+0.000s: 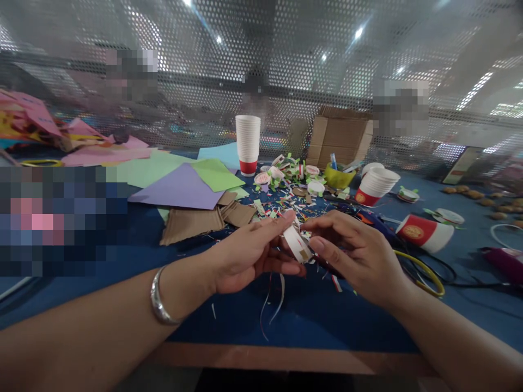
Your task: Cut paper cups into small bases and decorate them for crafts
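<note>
Between my two hands is a short white ring that looks like a cut paper-cup base (297, 244), with a small brown patch on its side. My left hand (253, 251), with a silver bangle at the wrist, grips it between thumb and fingers. From the right, my right hand (359, 251) has its thumb and fingers bent against the ring's edge; whether it pinches a small piece there I cannot make out. Below and beyond the hands lie paper scraps (281, 206) and thin curled strips (279, 299).
Behind stand a cup stack (248, 142), a yellow-green bowl (340, 177) and cardboard (339, 139). Coloured paper (180, 186) and torn cardboard (192, 223) lie left. More cups (373, 188), a tipped cup (425, 233), yellow-handled scissors (429, 277) and cables are right. Small decorated cup bases (316, 188) cluster mid-table.
</note>
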`<state>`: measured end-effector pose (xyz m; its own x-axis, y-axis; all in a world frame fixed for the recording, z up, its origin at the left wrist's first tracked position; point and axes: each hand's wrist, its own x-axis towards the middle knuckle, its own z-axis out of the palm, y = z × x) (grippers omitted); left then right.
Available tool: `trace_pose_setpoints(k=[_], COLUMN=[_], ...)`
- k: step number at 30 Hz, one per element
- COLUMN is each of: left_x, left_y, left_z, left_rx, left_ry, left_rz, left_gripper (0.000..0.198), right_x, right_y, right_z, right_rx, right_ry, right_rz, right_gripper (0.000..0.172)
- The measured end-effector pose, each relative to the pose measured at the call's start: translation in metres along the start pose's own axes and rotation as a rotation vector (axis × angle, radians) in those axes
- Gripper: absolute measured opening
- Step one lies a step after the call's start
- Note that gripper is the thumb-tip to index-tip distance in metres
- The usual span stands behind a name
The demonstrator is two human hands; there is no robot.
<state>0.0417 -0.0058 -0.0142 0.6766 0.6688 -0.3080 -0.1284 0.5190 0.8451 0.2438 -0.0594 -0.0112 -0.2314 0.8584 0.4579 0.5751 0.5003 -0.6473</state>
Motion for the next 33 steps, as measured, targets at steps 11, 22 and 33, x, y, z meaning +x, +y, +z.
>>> trace_pose_setpoints(k=[11, 22, 33], left_x=[-0.001, -0.002, -0.001], left_y=[-0.002, 0.001, 0.005], left_z=[0.004, -0.003, -0.007], left_rx=[0.019, 0.188, 0.12], left_ry=[-0.004, -0.101, -0.194], left_rz=[0.033, 0.095, 0.063], left_gripper=[0.039, 0.043, 0.039], right_x=[-0.001, 0.001, 0.001], right_y=[0.001, 0.0, -0.004], right_z=[-0.001, 0.001, -0.002], right_rx=[-0.019, -0.068, 0.079], right_ry=[-0.06, -0.13, -0.176], right_rz=[0.01, -0.062, 0.019], right_gripper=[0.026, 0.038, 0.038])
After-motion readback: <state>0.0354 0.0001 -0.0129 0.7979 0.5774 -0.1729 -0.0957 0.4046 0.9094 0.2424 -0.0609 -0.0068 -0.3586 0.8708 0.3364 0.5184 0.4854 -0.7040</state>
